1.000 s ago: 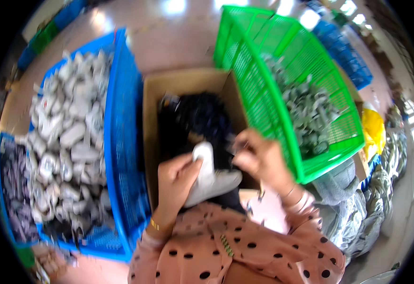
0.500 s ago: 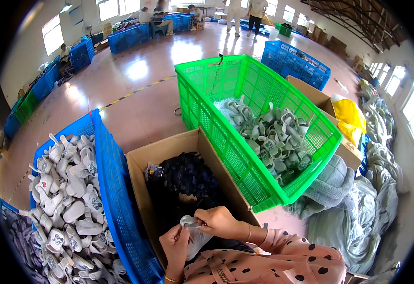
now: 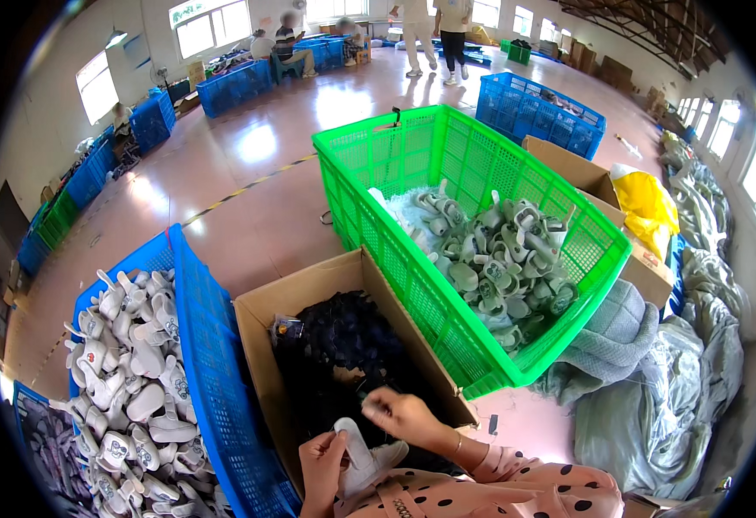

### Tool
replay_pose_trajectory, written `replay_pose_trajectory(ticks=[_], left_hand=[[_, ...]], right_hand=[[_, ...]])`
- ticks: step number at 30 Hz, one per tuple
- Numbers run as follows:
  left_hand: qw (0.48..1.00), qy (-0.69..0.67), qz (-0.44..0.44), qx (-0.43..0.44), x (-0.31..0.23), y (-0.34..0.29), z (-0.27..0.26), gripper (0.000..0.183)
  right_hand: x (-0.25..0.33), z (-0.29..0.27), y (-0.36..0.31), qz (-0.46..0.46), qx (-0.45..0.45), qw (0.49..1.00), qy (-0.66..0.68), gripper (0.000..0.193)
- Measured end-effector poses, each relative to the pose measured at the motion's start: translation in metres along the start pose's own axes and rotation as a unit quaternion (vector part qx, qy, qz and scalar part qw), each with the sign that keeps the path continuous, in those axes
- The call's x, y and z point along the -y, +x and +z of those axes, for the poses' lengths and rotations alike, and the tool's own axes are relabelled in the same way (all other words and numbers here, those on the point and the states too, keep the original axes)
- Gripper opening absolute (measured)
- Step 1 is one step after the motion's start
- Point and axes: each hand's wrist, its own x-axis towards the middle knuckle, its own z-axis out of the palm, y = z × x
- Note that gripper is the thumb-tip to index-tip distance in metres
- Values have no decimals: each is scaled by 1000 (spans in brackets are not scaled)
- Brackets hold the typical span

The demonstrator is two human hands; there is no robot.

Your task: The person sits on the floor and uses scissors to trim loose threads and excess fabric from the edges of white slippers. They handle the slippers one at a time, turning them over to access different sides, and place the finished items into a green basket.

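Observation:
My left hand (image 3: pixel 321 456) pinches a small light-grey shoe (image 3: pixel 360 456) by one end, low in front of my body. The shoe is tilted, with a flat pale part standing up beside the fingers. Just right of it, my right hand (image 3: pixel 402 418) is closed and apart from the shoe. Its fingertips are slightly blurred, and whatever they may hold cannot be made out. Both hands are over the near end of a cardboard box (image 3: pixel 261 345) that contains a heap of black pieces (image 3: pixel 352 332).
A blue crate (image 3: pixel 209 345) at left is heaped with grey shoes (image 3: pixel 146 358). Beyond the box, a green crate (image 3: pixel 473 324) holds more grey shoes (image 3: pixel 516 259). Grey sacks (image 3: pixel 632 397), a grey padded bundle (image 3: pixel 611 332) and a yellow bag (image 3: pixel 645 207) lie at right. People stand far off.
My right hand has moved away from the shoe, slightly up and right. The shoe has turned in my left hand, showing more of its side. The view has shifted slightly.

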Motion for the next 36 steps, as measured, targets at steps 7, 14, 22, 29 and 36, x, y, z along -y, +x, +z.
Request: replay_pose_trajectory(ticks=[7, 14, 22, 29, 36], left_hand=[[995, 90, -41, 32, 19, -9, 7, 16], [977, 211, -21, 28, 51, -12, 22, 23], [980, 190, -55, -8, 48, -16, 38, 22], [973, 231, -18, 22, 53, -23, 44, 23], [967, 254, 5, 21, 60, -29, 45, 24]], right_hand=[[-18, 14, -41, -56, 105, 993, 20, 30], [-39, -7, -55, -33, 151, 981, -118, 21], [-32, -31, -48, 10, 123, 991, -53, 27], [-53, -15, -68, -26, 138, 988, -65, 28], [-36, -28, -81, 6, 74, 993, -86, 26]])
